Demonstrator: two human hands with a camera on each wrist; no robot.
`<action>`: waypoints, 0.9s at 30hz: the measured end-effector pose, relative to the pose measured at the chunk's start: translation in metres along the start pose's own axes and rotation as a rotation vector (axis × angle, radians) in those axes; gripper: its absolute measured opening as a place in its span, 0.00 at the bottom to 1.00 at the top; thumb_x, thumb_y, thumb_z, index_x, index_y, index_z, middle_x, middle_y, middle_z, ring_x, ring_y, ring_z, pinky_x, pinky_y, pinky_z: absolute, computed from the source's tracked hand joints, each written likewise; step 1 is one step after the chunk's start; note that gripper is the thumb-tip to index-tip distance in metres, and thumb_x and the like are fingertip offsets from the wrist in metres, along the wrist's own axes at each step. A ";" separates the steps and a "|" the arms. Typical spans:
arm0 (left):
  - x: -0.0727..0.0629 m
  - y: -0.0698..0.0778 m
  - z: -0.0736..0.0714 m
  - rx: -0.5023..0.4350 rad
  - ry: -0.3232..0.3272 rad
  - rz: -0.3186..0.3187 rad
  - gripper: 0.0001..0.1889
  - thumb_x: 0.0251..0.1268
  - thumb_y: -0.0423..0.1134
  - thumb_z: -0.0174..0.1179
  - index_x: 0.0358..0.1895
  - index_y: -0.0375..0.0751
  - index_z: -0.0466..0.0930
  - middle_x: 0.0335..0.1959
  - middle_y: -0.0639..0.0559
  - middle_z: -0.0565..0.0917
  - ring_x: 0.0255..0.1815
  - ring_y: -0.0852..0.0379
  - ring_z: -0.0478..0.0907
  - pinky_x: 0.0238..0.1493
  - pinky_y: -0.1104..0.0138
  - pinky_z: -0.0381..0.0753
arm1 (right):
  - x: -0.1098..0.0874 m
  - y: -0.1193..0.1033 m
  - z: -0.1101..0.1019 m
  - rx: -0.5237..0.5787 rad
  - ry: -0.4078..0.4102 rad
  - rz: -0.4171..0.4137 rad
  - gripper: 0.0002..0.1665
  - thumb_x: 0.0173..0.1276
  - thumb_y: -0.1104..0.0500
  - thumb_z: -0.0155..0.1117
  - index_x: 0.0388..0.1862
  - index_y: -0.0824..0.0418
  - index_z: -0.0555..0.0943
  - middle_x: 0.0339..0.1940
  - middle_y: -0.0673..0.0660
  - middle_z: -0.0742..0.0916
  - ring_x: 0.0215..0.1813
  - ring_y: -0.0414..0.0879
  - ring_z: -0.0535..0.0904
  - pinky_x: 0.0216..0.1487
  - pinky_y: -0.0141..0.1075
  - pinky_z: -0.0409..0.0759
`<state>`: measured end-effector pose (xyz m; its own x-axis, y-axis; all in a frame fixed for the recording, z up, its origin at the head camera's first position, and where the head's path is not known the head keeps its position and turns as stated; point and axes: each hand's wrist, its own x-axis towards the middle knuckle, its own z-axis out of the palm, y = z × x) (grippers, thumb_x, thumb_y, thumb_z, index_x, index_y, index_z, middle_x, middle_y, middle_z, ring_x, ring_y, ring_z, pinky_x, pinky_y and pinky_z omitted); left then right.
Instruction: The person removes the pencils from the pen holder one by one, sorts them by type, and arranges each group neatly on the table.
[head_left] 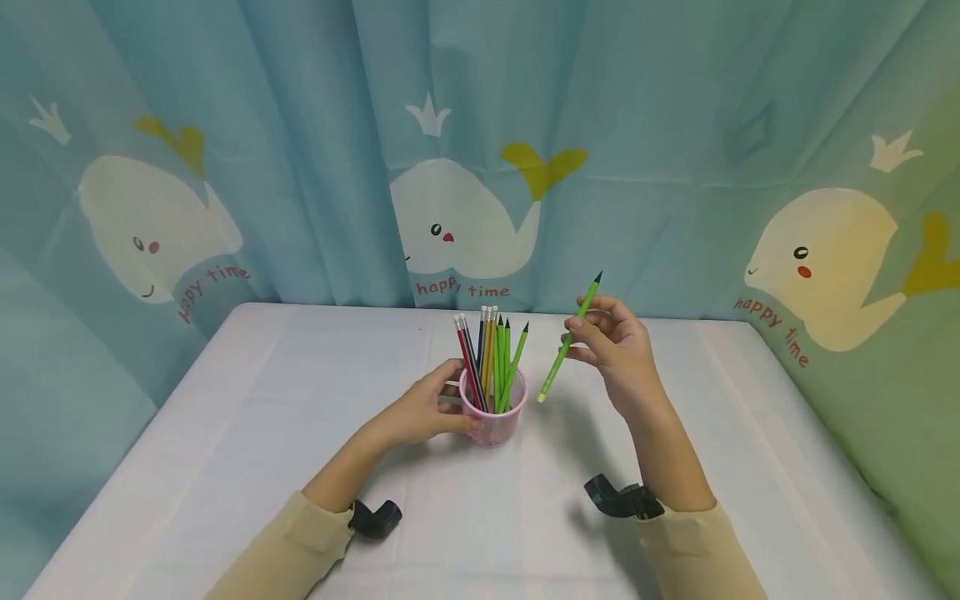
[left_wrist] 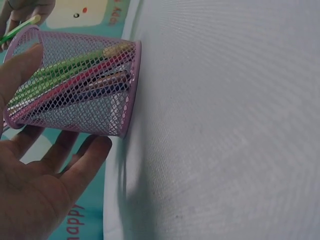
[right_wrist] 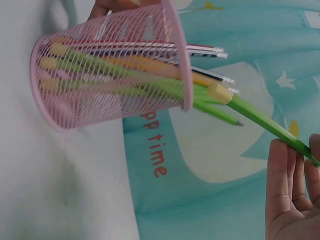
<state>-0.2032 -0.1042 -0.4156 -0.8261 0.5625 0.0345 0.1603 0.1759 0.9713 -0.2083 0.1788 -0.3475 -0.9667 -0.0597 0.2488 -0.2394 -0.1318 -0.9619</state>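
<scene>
A pink mesh pencil cup stands upright on the table. My left hand grips it from the left, thumb on the near side and fingers around the far side. Inside lean several green pencils with dark points up, beside red, dark and yellow pencils whose white ends point up. To the right of the cup and apart from it, my right hand pinches a green pencil between thumb and fingers. This pencil tilts, its dark point up and its yellow eraser end low, near the cup's rim.
A white-covered table lies under both hands. Behind it hangs a blue-green curtain printed with whales, close to the table's far edge. Black wrist-worn cameras sit at both beige sleeve cuffs.
</scene>
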 end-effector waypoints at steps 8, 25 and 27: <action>0.001 0.000 0.002 -0.002 0.009 -0.001 0.41 0.55 0.31 0.72 0.71 0.38 0.60 0.64 0.36 0.71 0.63 0.40 0.75 0.60 0.55 0.81 | 0.003 0.010 -0.006 -0.050 0.004 0.057 0.22 0.67 0.64 0.67 0.57 0.54 0.71 0.37 0.53 0.83 0.36 0.42 0.85 0.40 0.38 0.89; 0.000 0.001 0.005 0.004 0.014 -0.025 0.40 0.55 0.33 0.73 0.70 0.38 0.61 0.64 0.37 0.73 0.62 0.39 0.77 0.57 0.56 0.83 | 0.009 0.040 -0.014 -0.158 -0.013 0.187 0.28 0.70 0.64 0.64 0.65 0.64 0.66 0.34 0.49 0.83 0.36 0.42 0.83 0.40 0.38 0.88; 0.001 0.000 0.004 0.008 0.015 -0.021 0.40 0.55 0.33 0.73 0.70 0.38 0.61 0.64 0.37 0.72 0.62 0.39 0.77 0.58 0.56 0.83 | 0.010 0.045 -0.015 -0.171 -0.023 0.201 0.28 0.70 0.63 0.64 0.65 0.64 0.66 0.34 0.49 0.83 0.36 0.42 0.84 0.40 0.38 0.88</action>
<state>-0.2012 -0.1002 -0.4164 -0.8371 0.5467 0.0178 0.1470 0.1935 0.9700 -0.2301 0.1876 -0.3901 -0.9946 -0.0904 0.0510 -0.0560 0.0539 -0.9970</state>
